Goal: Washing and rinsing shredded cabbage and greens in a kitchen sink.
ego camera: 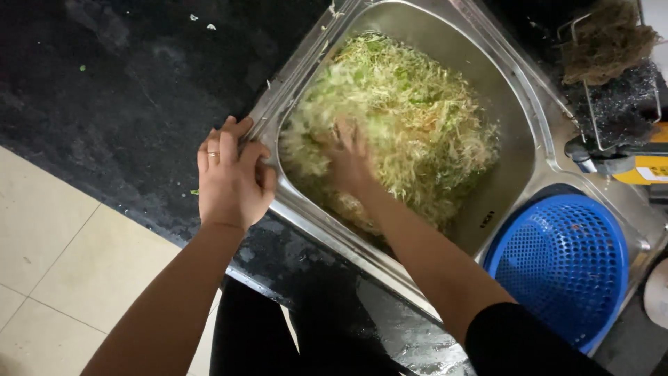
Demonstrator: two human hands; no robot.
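Note:
A steel sink (pixel 518 132) is full of shredded pale green cabbage (pixel 410 118) in water. My right hand (pixel 350 157) is down in the shreds, blurred, with its fingers spread and partly buried. My left hand (pixel 232 177), with a ring on one finger, rests on the sink's near left rim, fingers curled over the edge. It holds nothing else.
A blue plastic colander (pixel 560 261) sits in the smaller basin to the right. A wire rack with a brown scrubber (pixel 607 42) stands at the back right, beside a yellow object (pixel 647 167). Dark wet countertop (pixel 118 90) surrounds the sink; pale floor tiles (pixel 49 264) lie at the left.

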